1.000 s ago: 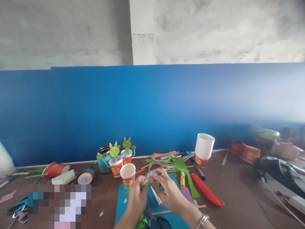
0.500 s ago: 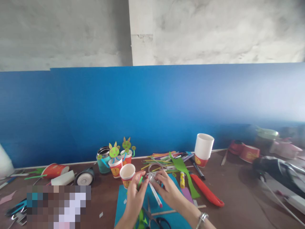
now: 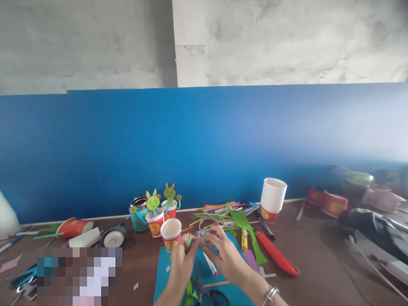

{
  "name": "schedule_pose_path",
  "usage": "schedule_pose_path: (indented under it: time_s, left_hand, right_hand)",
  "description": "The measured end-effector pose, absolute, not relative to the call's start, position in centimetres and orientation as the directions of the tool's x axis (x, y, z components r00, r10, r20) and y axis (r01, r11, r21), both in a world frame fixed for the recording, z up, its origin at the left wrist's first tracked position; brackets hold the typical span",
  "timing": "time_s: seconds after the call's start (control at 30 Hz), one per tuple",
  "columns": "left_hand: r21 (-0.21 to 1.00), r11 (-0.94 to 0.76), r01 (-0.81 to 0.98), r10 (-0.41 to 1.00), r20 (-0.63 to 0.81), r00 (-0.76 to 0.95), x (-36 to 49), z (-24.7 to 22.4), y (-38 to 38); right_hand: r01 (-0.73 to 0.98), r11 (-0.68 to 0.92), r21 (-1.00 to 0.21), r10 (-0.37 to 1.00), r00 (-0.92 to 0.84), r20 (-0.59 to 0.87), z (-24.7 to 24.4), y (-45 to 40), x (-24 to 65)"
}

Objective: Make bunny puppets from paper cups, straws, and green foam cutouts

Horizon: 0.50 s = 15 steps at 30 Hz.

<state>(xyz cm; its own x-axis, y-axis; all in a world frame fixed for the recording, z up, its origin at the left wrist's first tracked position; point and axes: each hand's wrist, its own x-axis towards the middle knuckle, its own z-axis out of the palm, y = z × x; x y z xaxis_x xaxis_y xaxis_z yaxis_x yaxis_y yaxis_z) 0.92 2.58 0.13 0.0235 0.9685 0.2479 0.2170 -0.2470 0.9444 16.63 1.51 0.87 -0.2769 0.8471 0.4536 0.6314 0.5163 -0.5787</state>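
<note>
My left hand (image 3: 184, 260) is closed on a small green piece (image 3: 189, 242), with its fingertips near those of my right hand. My right hand (image 3: 222, 250) pinches a clear roll of tape (image 3: 203, 238) between thumb and fingers. Beneath the hands lies a blue sheet (image 3: 162, 272) with scissors (image 3: 218, 296), green scraps (image 3: 189, 293) and a white pen with a red end (image 3: 211, 264). Just behind my left hand stands an open paper cup (image 3: 171, 231). Two more cups hold green animal figures (image 3: 153, 202) with blue arms.
Coloured sticks and pens (image 3: 219, 212), a green strip (image 3: 245, 223), a yellow glue stick (image 3: 244, 240) and a red-orange object (image 3: 277, 255) lie behind and right. Stacked white cups (image 3: 273, 197) stand farther back. A teal jar (image 3: 138, 214) and a tipped red cup (image 3: 74, 228) are left.
My left fingers have closed in, and the green piece has tilted slightly. My right fingers have shifted on the tape roll. Other objects look unchanged.
</note>
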Motion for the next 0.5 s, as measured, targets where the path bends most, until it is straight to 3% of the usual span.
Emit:
schedule_pose_path:
  time_s: [0.5]
  left_hand:
    - [0.908,-0.350,0.229,0.937,0.338,0.092,0.7,-0.8,2.7]
  right_hand:
    - [0.637,0.512,-0.576,0.850,-0.283,0.444,1.1,1.3,16.5]
